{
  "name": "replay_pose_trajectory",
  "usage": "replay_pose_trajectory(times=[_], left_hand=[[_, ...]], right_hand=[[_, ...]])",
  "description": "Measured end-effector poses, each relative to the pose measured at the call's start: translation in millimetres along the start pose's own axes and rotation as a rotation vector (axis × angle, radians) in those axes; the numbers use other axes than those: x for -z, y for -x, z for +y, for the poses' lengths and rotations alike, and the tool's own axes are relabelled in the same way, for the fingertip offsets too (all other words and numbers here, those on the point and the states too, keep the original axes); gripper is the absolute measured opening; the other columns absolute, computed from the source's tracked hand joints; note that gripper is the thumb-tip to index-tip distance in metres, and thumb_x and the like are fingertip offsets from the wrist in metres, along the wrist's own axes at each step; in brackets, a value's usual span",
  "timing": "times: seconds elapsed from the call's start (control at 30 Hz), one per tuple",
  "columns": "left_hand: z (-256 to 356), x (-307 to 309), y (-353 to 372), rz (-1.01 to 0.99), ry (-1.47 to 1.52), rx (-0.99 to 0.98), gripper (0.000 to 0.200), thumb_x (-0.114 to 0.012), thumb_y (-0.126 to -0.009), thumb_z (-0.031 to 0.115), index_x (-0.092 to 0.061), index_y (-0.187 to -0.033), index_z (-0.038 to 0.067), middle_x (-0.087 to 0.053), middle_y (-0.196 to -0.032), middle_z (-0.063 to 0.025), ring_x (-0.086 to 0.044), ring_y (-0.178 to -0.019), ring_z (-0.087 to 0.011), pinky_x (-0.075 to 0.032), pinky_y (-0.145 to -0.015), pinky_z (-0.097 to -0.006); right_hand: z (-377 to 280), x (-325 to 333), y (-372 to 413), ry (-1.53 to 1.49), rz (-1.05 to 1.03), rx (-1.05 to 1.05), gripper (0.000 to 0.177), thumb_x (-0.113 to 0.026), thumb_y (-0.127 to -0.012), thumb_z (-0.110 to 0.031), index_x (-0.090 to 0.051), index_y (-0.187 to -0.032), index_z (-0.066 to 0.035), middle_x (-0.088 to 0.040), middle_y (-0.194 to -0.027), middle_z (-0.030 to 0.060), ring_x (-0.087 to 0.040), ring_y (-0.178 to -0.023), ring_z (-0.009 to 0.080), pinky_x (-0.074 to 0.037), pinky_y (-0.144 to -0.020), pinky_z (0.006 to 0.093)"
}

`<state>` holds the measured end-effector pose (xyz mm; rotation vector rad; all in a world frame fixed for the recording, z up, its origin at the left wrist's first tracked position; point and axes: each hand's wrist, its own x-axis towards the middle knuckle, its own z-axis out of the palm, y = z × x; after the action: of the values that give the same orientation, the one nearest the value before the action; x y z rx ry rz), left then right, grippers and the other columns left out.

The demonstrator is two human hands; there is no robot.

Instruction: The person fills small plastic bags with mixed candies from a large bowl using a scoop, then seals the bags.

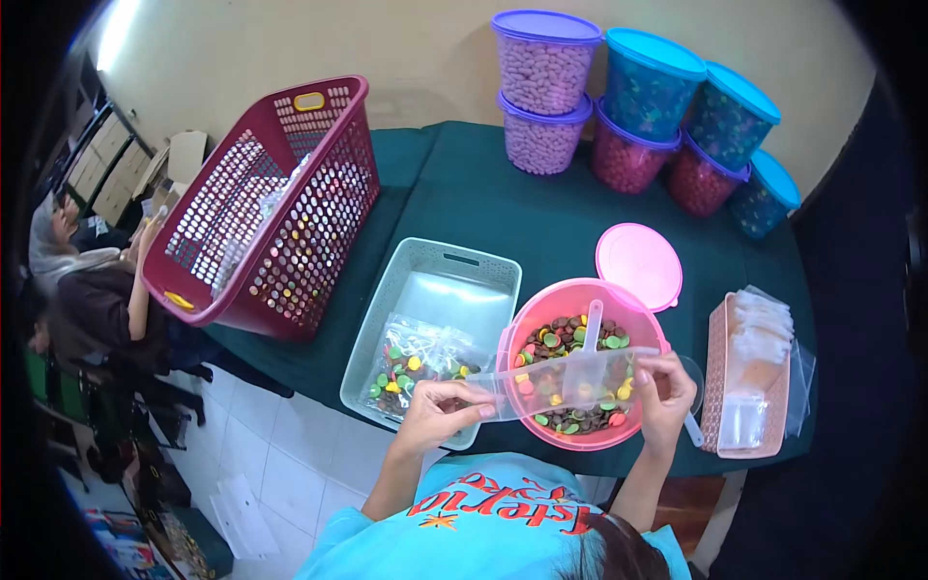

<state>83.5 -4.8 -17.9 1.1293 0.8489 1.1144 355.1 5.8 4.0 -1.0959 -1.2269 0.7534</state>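
A clear plastic bag [541,384] is stretched flat between my two hands over the pink tub. My left hand [445,413] pinches its left end, and my right hand [664,394] grips the right end. Below it, the pink tub [512,333] holds brown, green, yellow and red button-shaped sweets [565,422]. A translucent scoop [593,324] stands in the sweets, partly behind the bag. Left of the tub, a pale green basket [372,329] holds several filled clear bags [411,362].
A pink basket of clear bags [716,387] stands at right, with a white handle [693,430] beside it. A pink lid [638,266] lies behind the tub. Stacked lidded tubs [546,72] line the back. A maroon laundry basket [280,242] stands left; another person [92,300] is beyond it.
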Motion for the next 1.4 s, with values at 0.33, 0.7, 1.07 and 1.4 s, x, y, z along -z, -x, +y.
replay_pose_trajectory(times=[0.33, 0.7, 1.07, 1.4], left_hand=[[11.1, 15.6, -12.2, -0.177, -0.059, 0.075, 0.017, -0.060, -0.077, 0.001, -0.063, -0.092, -0.006, -0.064, -0.085, -0.0156, -0.062, -0.078, -0.0156, -0.049, -0.070, -0.0253], [-8.5, -57.2, -2.0, 0.246, -0.156, -0.376, 0.010, -0.071, -0.067, 0.001, -0.064, -0.074, -0.001, -0.064, -0.077, -0.0103, -0.060, -0.069, -0.0124, -0.045, -0.059, -0.0221], [6.7, -105.2, 23.2, 0.115, -0.470, -0.392, 0.011, -0.073, -0.066, 0.006, -0.066, -0.073, 0.000, -0.064, -0.074, -0.0080, -0.060, -0.067, -0.0141, -0.046, -0.062, -0.0251], [-27.5, -131.5, 31.2, -0.067, 0.196, -0.194, 0.095, -0.084, -0.051, 0.032, -0.034, -0.125, 0.001, -0.042, -0.123, -0.0148, -0.046, -0.110, -0.0224, -0.037, -0.090, -0.0331]], right_hand=[[-6.2, -33.7, -12.6, 0.405, 0.205, 0.206, 0.025, -0.061, -0.072, 0.001, -0.053, -0.095, 0.001, -0.048, -0.093, 0.0097, -0.048, -0.087, 0.0171, -0.039, -0.079, 0.0256], [-25.3, -57.7, 24.5, 0.267, -0.385, 0.366, 0.048, -0.080, -0.058, -0.018, -0.057, -0.098, -0.006, -0.054, -0.090, 0.0091, -0.054, -0.087, 0.0246, -0.045, -0.073, 0.0337], [-23.3, -5.8, 10.3, 0.049, -0.698, 0.295, 0.027, -0.066, -0.065, 0.000, -0.061, -0.091, -0.003, -0.062, -0.088, 0.0098, -0.062, -0.080, 0.0221, -0.050, -0.069, 0.0293], [-18.0, 17.4, 20.9, 0.257, -0.411, 0.638, 0.020, -0.065, -0.062, 0.002, -0.064, -0.078, -0.010, -0.065, -0.082, 0.0012, -0.061, -0.082, 0.0180, -0.041, -0.078, 0.0348]])
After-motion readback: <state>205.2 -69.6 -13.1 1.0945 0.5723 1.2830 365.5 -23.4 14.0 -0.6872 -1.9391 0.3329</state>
